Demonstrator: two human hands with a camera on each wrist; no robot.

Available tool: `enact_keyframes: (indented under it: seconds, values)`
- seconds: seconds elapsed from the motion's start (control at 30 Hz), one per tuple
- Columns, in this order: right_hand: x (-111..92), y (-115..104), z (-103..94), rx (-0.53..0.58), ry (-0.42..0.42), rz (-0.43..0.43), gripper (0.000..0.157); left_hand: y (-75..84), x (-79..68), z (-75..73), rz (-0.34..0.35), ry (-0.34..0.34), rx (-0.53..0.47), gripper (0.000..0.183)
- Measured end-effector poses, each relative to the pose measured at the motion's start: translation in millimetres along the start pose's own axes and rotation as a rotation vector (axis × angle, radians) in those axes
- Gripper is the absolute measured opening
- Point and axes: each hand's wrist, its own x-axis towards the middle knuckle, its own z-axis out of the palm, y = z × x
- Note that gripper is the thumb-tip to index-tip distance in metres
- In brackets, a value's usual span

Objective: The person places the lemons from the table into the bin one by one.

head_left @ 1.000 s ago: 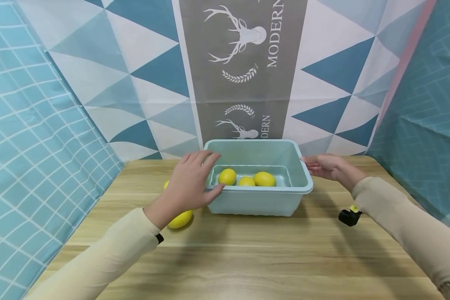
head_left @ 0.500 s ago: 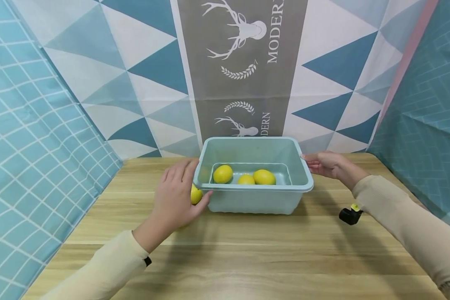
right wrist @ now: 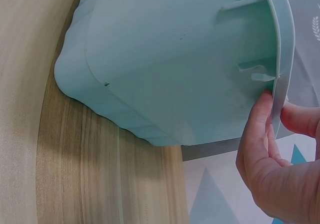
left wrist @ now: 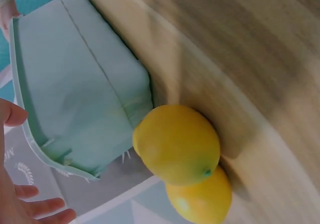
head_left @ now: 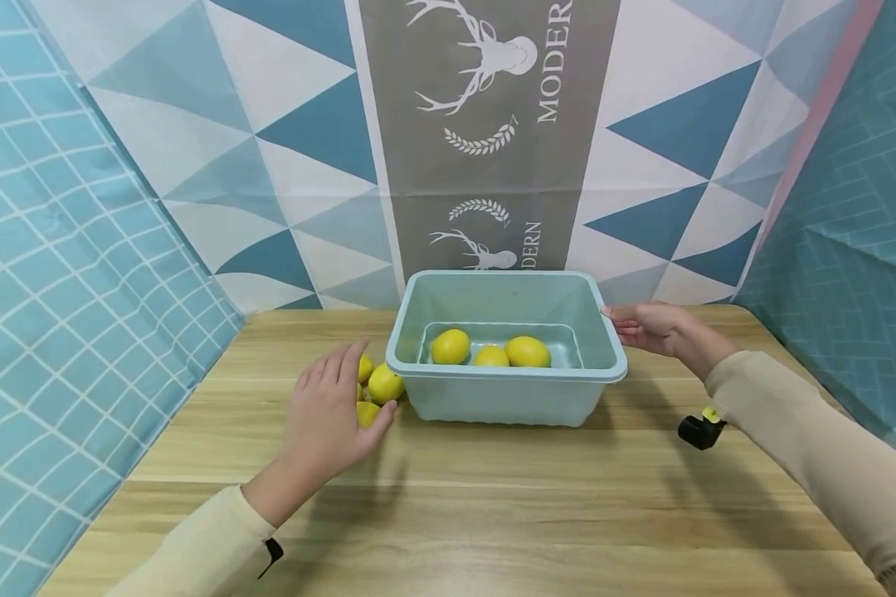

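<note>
A pale blue-green plastic bin [head_left: 500,401] stands on the table with three lemons [head_left: 528,351] on its floor. My right hand [head_left: 653,327] holds the bin's right rim; in the right wrist view the thumb is on one side of the rim [right wrist: 284,44] and the fingers on the other. Just left of the bin my left hand [head_left: 324,419] is held with fingers spread and nothing in its grasp. Several more lemons [head_left: 386,384] lie between that hand and the bin, partly hidden by the hand. The left wrist view shows one lemon [left wrist: 177,143] close to the bin's end wall.
The wooden table [head_left: 508,514] reaches back to a patterned cloth backdrop [head_left: 493,166]. Blue tiled-look cloth [head_left: 82,274] hangs at the left and a teal cloth [head_left: 851,232] at the right. A small black object with a yellow part [head_left: 700,429] appears beside the right forearm.
My left hand has moved left and down, from over the bin's left rim to beside the lemons outside it. The right hand stays on the rim. The leftmost lemon inside has shifted slightly.
</note>
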Motion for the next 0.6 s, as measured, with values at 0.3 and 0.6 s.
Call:
enact_keyframes:
  seconds: [0.3,0.6]
  values:
    - [-0.4,-3.2,2.4,-0.004,0.0,-0.002,0.01,-5.1,-7.2,3.8,-0.063,-0.099,0.038,0.075]
    - [0.0,-1.0,0.9,-0.001,-0.015,0.011,0.011,-10.4,-13.4,17.8,-0.127,-0.225,0.006,0.066]
